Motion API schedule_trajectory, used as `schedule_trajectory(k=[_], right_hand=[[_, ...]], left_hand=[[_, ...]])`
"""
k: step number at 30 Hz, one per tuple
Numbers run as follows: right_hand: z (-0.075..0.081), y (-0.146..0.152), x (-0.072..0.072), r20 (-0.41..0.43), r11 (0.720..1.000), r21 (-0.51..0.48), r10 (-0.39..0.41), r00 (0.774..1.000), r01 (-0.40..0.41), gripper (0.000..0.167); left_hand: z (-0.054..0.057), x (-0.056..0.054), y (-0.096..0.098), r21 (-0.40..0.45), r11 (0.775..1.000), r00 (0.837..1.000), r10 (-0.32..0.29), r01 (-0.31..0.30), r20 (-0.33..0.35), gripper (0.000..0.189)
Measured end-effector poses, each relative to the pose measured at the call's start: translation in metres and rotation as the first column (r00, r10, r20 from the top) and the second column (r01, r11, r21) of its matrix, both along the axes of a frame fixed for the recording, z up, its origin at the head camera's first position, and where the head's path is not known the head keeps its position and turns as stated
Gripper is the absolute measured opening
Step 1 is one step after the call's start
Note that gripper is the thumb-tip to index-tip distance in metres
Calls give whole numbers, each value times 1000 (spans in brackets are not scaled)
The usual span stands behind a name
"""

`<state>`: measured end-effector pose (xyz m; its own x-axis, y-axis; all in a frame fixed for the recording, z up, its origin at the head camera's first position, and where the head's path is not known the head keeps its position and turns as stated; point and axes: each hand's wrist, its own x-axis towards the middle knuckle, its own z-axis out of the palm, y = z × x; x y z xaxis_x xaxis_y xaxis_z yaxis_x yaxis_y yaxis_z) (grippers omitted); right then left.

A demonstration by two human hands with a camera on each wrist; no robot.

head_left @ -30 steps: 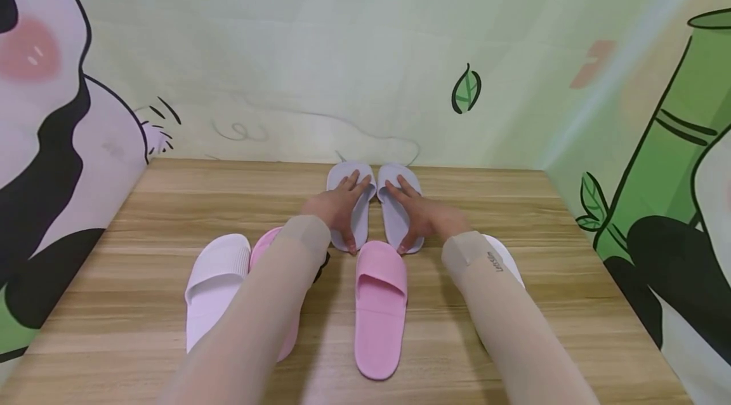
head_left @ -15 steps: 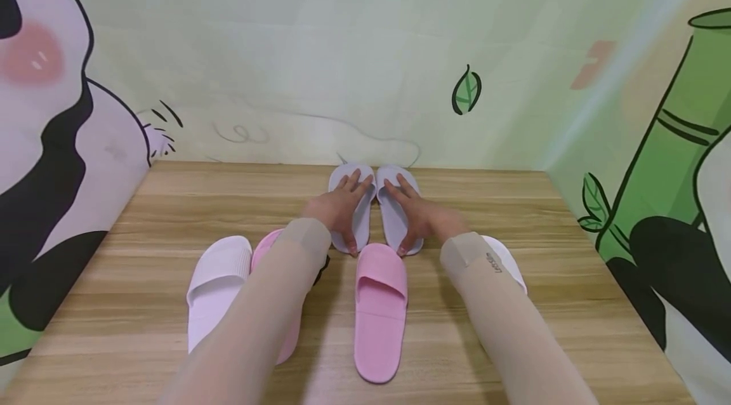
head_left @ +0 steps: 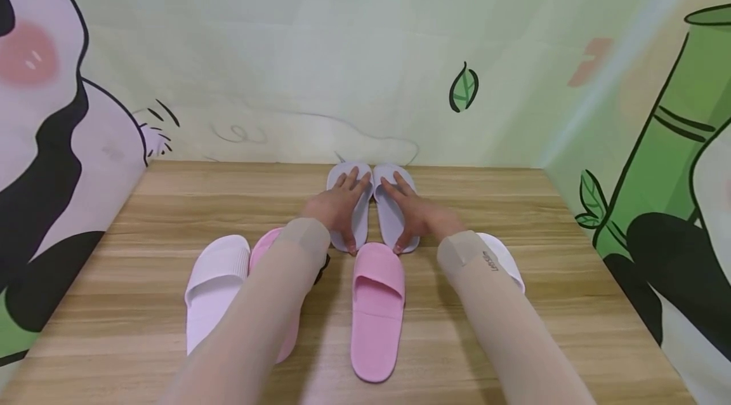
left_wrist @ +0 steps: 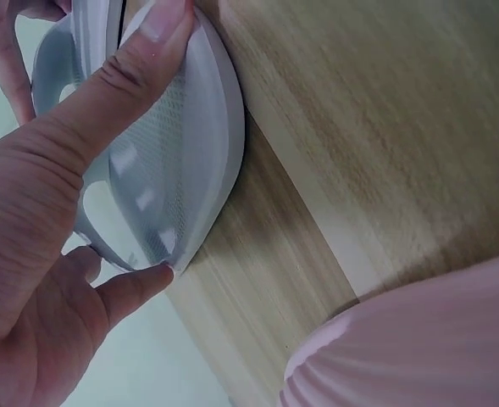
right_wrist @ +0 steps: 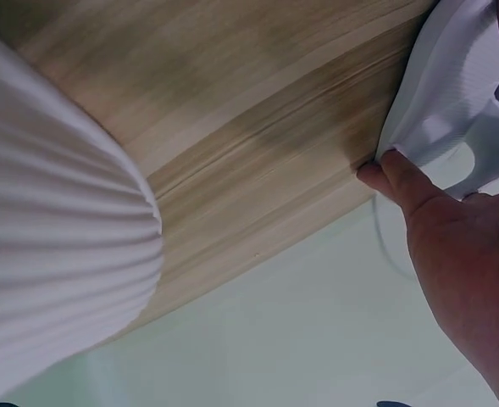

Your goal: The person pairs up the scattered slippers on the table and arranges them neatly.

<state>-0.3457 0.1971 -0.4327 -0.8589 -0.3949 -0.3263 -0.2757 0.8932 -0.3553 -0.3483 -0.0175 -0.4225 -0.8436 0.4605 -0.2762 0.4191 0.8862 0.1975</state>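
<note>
Two pale grey slippers stand side by side against the back wall, toes toward it. Over the left grey slipper (head_left: 361, 221) my left hand (head_left: 337, 207) is spread, fingers on the strap and thumb at the heel end. In the left wrist view its thumb lies across the sole of that slipper (left_wrist: 156, 161) and a fingertip touches the rim. My right hand (head_left: 417, 213) spans the right grey slipper (head_left: 388, 216) likewise; in the right wrist view its fingertips meet the edge of that slipper (right_wrist: 440, 85). A pink slipper (head_left: 375, 341) lies just in front of the pair, between my forearms.
At left, a white slipper (head_left: 211, 313) sits beside another pink slipper (head_left: 290, 338), which my left sleeve partly covers. A small black thing (head_left: 322, 268) peeks out there. Another white slipper (head_left: 504, 259) is mostly behind my right sleeve. Printed walls (head_left: 257, 62) border the wooden surface (head_left: 228, 195).
The right grey slipper has shifted slightly left with my right hand, closer to the left one. My left hand keeps its place on its slipper.
</note>
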Motion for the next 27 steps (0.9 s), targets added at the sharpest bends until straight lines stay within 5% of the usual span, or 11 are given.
schedule_trajectory(k=[15, 27], right_hand=[[5, 0, -2, 32, 1000, -13, 18, 999, -17, 147], [18, -9, 11, 23, 1000, 29, 11, 1000, -12, 144]], left_hand=[[15, 11, 6, -12, 1000, 999, -6, 5, -32, 148], [21, 15, 8, -27, 999, 998, -46, 44, -49, 149]])
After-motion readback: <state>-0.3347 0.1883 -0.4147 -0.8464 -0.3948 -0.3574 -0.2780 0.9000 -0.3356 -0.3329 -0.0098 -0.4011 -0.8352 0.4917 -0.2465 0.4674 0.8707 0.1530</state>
